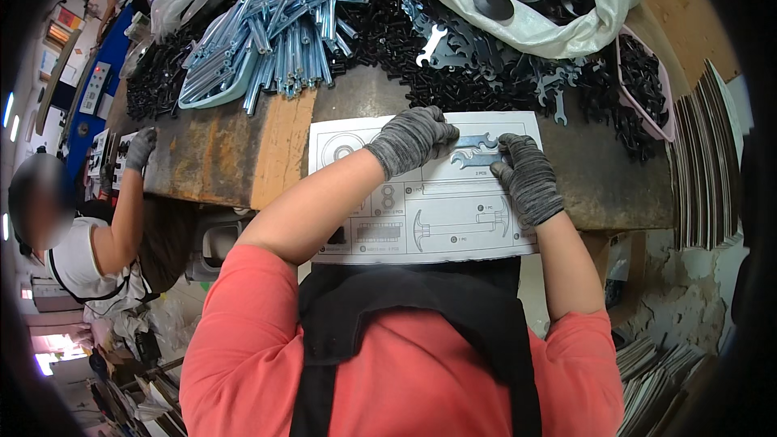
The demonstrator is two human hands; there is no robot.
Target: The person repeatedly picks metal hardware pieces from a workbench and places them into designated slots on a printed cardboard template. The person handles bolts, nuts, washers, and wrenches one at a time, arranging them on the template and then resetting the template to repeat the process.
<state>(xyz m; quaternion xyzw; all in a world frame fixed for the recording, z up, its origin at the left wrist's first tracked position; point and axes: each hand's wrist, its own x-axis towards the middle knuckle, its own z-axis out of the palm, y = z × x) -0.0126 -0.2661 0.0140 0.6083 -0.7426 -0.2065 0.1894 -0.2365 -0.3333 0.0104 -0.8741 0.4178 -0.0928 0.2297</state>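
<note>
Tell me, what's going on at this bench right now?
A person in grey gloves has both hands on a printed parts sheet lying at the bench edge. The left hand and right hand press flat wrenches onto the wrench outlines on the sheet. Behind lie bluish metal rods, heaped black parts and a white bag. A co-worker's gloved hand works further left.

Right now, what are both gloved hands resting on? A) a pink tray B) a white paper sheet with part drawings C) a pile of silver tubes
B: the left hand and right hand both lie on the white printed sheet, while the silver tubes sit farther back.
</note>
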